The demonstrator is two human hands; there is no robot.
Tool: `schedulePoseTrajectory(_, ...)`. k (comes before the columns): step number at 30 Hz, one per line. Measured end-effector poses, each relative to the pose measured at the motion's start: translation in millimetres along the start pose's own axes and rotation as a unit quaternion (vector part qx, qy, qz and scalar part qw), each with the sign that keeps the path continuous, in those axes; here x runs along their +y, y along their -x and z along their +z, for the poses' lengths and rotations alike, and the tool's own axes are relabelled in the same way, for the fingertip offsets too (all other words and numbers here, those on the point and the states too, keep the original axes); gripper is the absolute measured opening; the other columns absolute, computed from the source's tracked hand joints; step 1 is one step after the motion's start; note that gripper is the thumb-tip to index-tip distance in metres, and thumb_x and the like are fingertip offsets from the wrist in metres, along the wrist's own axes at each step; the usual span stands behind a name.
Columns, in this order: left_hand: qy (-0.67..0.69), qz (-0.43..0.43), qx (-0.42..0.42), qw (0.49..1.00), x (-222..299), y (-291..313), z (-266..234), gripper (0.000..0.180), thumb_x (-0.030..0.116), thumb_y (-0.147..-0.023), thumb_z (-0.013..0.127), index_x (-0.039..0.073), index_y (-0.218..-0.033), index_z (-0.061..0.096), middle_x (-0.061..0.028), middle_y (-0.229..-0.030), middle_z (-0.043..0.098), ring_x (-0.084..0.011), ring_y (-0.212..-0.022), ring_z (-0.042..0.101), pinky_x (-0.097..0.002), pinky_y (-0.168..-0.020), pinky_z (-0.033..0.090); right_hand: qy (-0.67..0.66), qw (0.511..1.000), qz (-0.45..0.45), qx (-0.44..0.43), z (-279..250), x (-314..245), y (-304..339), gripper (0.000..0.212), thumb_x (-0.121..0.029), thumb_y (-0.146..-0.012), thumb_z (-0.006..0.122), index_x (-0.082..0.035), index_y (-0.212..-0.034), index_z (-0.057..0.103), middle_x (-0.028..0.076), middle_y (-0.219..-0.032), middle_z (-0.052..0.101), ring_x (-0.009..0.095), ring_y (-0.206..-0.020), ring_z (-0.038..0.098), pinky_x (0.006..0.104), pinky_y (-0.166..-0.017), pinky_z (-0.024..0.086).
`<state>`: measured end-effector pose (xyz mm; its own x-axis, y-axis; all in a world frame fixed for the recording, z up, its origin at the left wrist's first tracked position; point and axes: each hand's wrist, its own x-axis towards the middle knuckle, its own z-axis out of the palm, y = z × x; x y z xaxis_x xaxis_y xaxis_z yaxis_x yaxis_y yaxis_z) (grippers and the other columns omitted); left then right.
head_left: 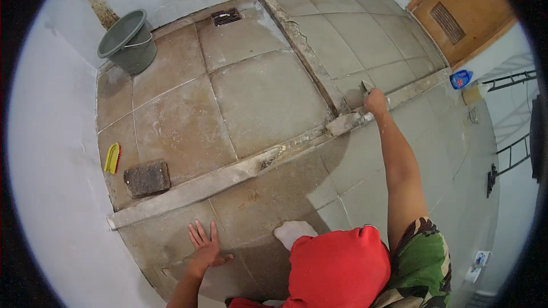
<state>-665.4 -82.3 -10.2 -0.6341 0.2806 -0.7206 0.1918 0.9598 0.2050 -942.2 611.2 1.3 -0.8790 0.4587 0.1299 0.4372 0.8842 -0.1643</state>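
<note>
My right hand is stretched far forward, its fingers closed round a small scraper. A flat, pale blade sticks out beyond the fist; the handle is hidden in the hand. The hand is just above the raised ledge, near where it meets the dividing curb. Below the ledge on the left, my left hand lies on the tiled floor with its fingers spread and nothing in it.
A grey bucket stands at the far left, near a floor drain. By the left wall are a yellow brush and a dark block. A blue bottle stands near the wooden door. Black metal frames are at right.
</note>
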Motion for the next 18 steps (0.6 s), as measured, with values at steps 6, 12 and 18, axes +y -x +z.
schedulePoseTrajectory(6,-0.002,-0.027,-0.007,1.0,0.3,8.3,0.6,0.141,0.062,-0.068,0.081,-0.001,-0.156,-0.01,-0.0468,-0.147,-0.027,-0.0643,-0.135,-0.028,-0.0698,-0.109,-0.013,-0.472,0.793,0.145,-0.357,-71.1,-120.7,56.2,0.024,-0.012,-0.088,0.061,0.0,-0.109,0.063,0.003,-0.075,0.062,0.01,-0.057,0.054,0.0264,-0.041,0.037)
schedulePoseTrajectory(12,-0.02,-0.017,-0.008,1.0,1.7,0.3,0.2,0.144,0.063,-0.065,0.083,-0.002,-0.156,-0.009,-0.047,-0.148,-0.026,-0.0642,-0.136,-0.027,-0.0687,-0.11,-0.013,-0.43,0.872,0.084,-0.219,-43.0,-87.2,47.4,0.025,-0.016,-0.089,0.057,0.004,-0.101,0.066,0.015,-0.082,0.068,0.026,-0.066,0.063,0.0398,-0.061,0.052)
schedulePoseTrajectory(18,-0.015,-0.018,0.001,1.0,6.9,1.1,-3.5,0.143,0.063,-0.066,0.083,-0.002,-0.156,-0.008,-0.0478,-0.147,-0.025,-0.0634,-0.136,-0.027,-0.0682,-0.11,-0.013,-0.019,0.999,0.05,-0.012,-55.0,29.8,32.3,0.032,-0.014,-0.082,0.059,0.003,-0.109,0.066,0.029,-0.099,0.068,0.044,-0.094,0.067,0.0494,-0.083,0.053)
